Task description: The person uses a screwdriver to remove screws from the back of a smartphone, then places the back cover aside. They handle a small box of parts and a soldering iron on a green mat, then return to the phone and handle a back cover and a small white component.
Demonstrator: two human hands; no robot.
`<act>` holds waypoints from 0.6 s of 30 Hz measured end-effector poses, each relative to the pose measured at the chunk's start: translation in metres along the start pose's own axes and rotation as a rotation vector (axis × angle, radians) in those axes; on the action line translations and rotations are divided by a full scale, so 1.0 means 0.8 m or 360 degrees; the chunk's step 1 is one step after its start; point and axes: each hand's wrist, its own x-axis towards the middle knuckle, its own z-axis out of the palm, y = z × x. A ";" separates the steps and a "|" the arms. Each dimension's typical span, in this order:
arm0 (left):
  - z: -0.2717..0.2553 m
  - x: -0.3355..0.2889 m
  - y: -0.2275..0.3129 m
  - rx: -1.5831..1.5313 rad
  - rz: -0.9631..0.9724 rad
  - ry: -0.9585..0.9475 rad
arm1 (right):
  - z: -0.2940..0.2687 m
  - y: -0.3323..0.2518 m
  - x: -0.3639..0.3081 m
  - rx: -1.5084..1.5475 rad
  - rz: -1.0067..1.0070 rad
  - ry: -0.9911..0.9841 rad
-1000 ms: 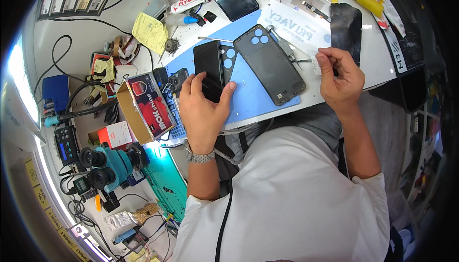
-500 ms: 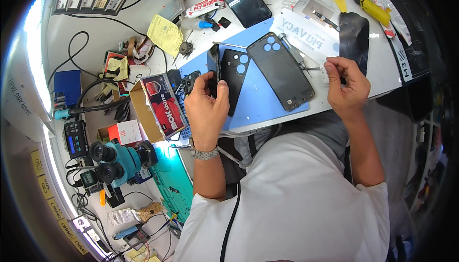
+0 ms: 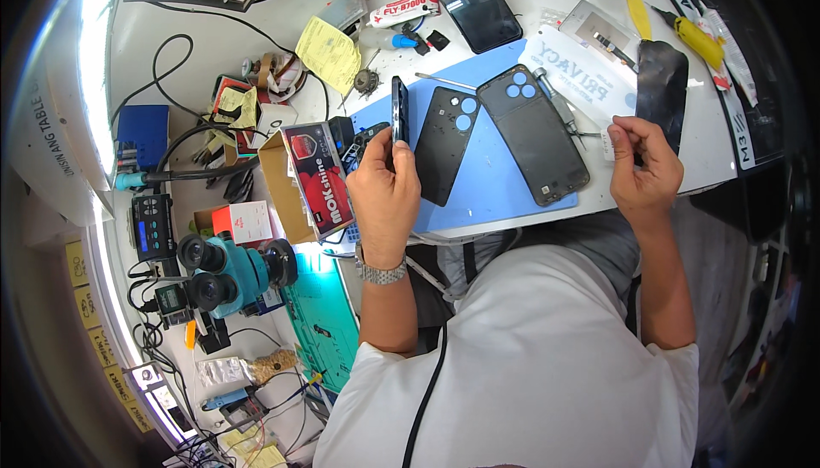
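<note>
My left hand is closed on a dark smartphone, held upright so that only its thin edge faces me. My right hand has its fingertips pinched on a small pale strip with tiny print. Between the hands, a black phone back cover with round camera holes lies on a blue mat. Beside it lies a larger dark back cover, its camera openings showing the blue below. A screwdriver-like metal tool rests past its right edge, partly hidden.
Another phone lies at the back, near a glue tube. A white screen-protector sleeve and black film lie at the right. A cardboard box and a teal microscope stand left.
The phone in my left hand has turned more edge-on. My right hand keeps its pinch on the strip. The whole view has shifted, so the bench appears further right.
</note>
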 end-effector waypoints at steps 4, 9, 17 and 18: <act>-0.003 0.002 -0.007 0.0053 -0.0039 0.0130 | -0.002 -0.008 0.002 -0.0089 0.0072 -0.0096; -0.004 0.006 -0.035 -0.0220 -0.0023 0.0300 | 0.003 -0.003 0.003 -0.0134 -0.0016 -0.0142; -0.010 -0.002 -0.055 -0.0934 -0.0252 0.0472 | 0.002 -0.014 0.019 -0.0354 -0.0333 -0.0270; -0.015 -0.005 -0.056 -0.0990 -0.0281 0.0425 | 0.002 -0.014 0.019 -0.0360 -0.0339 -0.0271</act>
